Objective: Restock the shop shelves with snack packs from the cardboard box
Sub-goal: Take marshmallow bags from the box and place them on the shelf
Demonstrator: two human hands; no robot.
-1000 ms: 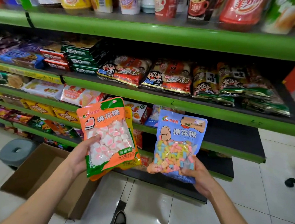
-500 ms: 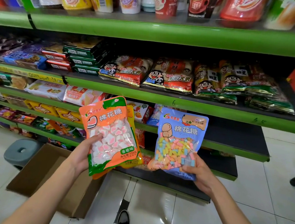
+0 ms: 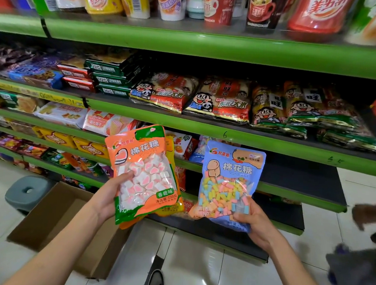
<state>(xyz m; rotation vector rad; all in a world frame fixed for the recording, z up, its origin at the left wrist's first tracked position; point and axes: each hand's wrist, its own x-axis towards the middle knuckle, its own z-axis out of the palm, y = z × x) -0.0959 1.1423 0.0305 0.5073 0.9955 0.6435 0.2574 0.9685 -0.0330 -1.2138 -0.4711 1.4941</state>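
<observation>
My left hand point(image 3: 107, 197) grips an orange and green marshmallow pack point(image 3: 144, 175), with at least one more pack stacked behind it. My right hand point(image 3: 256, 225) holds a blue pack of coloured marshmallows point(image 3: 226, 186) by its lower edge. Both packs stand upright in front of the green shelves point(image 3: 228, 136). The open cardboard box point(image 3: 55, 219) lies on the floor below my left arm; its inside looks bare.
Snack bags fill the upper shelves, cups the top one. The dark shelf point(image 3: 297, 177) behind the blue pack has bare room at the right. A grey stool point(image 3: 27, 193) stands left of the box. A blurred person point(image 3: 363, 255) shows at the right edge.
Both packs stay held up in front of the shelves, barely moved. A blurred person has come into view at the right edge.
</observation>
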